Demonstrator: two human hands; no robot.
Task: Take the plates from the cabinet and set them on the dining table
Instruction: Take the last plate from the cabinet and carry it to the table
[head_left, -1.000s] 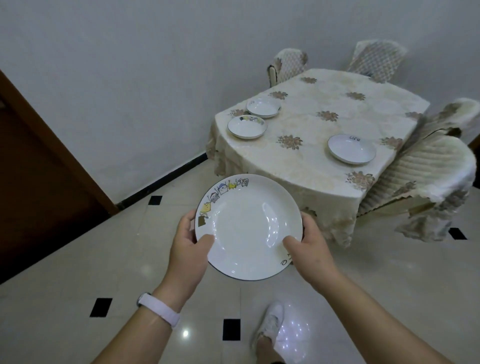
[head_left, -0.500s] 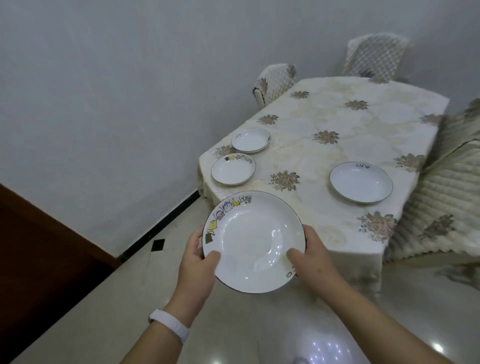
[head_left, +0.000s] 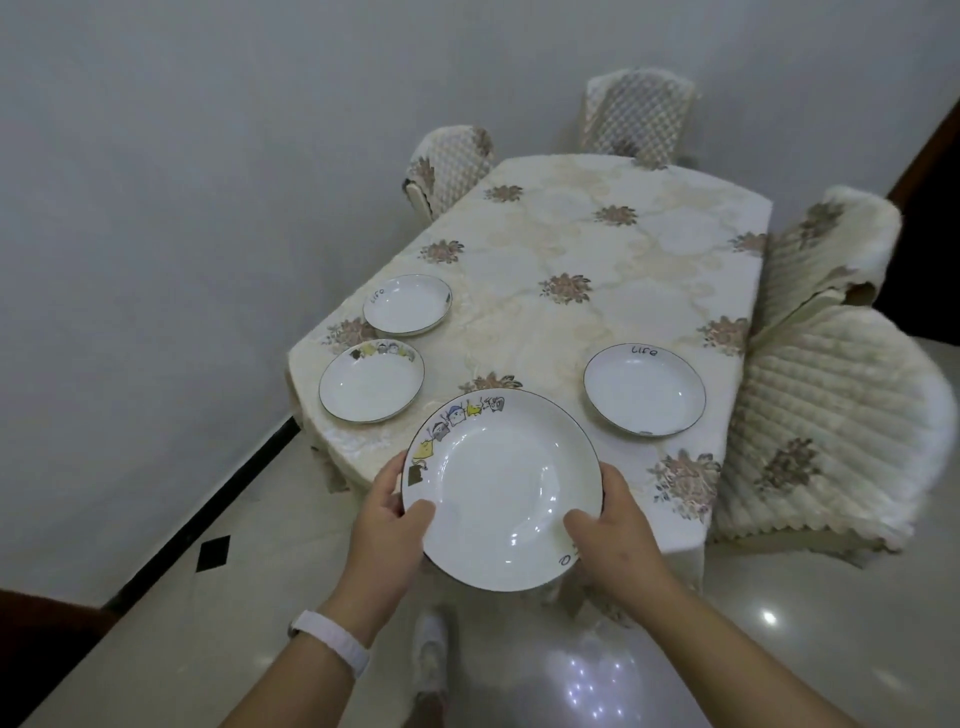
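The left hand (head_left: 384, 525) and right hand (head_left: 618, 530) are clamping opposite rims of the plate (head_left: 501, 488), thumbs on top, holding it level between them, probably for lowering onto the surface (head_left: 571, 249) just ahead.

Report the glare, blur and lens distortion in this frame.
Head view: dim, even light with soft shadows; head view: white highlights gleam on the held plate, and a cluster of light spots glares on the glossy floor; head view: the wide lens skews the table; head view: the nearest chair looks slightly soft.
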